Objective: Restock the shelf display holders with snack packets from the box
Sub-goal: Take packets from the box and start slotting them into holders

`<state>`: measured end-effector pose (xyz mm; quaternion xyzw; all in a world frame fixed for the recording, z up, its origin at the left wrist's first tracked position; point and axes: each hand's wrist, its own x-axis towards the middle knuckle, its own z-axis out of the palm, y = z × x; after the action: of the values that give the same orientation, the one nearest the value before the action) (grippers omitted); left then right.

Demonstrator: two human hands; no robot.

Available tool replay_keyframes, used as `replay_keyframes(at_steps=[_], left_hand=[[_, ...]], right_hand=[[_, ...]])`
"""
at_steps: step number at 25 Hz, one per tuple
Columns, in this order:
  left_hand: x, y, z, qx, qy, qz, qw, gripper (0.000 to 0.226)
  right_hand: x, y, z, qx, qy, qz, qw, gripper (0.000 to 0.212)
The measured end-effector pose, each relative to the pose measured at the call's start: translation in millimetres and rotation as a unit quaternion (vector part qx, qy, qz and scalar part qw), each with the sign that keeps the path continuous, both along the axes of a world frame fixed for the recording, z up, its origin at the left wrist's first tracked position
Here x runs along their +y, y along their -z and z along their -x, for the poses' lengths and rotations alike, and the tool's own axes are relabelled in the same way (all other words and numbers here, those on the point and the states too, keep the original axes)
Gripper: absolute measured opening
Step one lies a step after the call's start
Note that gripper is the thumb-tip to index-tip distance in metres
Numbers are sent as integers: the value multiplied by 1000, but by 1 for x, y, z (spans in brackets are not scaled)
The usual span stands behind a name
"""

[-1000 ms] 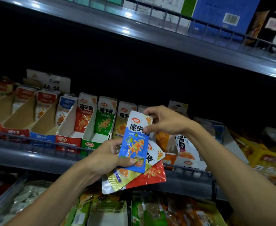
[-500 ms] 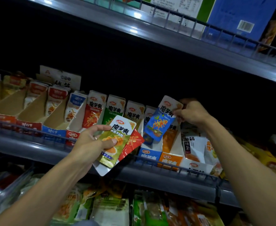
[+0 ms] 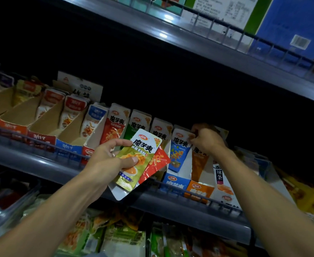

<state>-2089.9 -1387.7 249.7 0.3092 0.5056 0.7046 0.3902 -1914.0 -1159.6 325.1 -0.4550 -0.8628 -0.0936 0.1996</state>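
My left hand (image 3: 109,160) grips fanned packets (image 3: 139,160); my right hand (image 3: 207,139) pinches the blue packet (image 3: 178,154) in its holder (image 3: 174,184) on the dim grey shelf (image 3: 41,164).

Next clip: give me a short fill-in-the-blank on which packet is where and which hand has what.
1. The right hand pinches the top of the ____ packet standing in the blue holder.
2. The left hand fans several packets; the front one is ____.
3. Behind it shows a ____ packet.

Missing: blue; green; red
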Motion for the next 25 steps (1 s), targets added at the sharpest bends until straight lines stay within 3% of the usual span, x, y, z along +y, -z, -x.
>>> replay_keyframes(at_steps=[5, 12, 15, 16, 18, 21, 23, 25], left_hand=[[0, 7, 3, -13, -4, -21, 1000, 61], [-4, 13, 8, 4, -1, 2, 1000, 49], [-8, 13, 11, 12, -12, 3, 1000, 46], [-9, 12, 11, 14, -15, 1, 1000, 45], [-10, 11, 9, 19, -14, -5, 1000, 44], [-11, 10, 5, 27, -8, -12, 1000, 43], [-14, 11, 5, 31, 2, -16, 999, 43], [-17, 12, 9, 45, 20, -23, 999, 44]], right_hand=[[3, 3, 4, -13, 15, -23, 1000, 19], [0, -3, 10, 32, 36, -19, 999, 25], [-12, -3, 13, 69, 1, -65, 996, 24], [-21, -2, 17, 104, -37, -51, 993, 23], [-47, -4, 28, 145, -144, 76, 976, 25], [-87, -7, 41, 90, -233, 309, 918, 15], [-91, -8, 43, 95, -237, 325, 911, 12], [-89, -11, 40, 155, -219, 324, 907, 13]])
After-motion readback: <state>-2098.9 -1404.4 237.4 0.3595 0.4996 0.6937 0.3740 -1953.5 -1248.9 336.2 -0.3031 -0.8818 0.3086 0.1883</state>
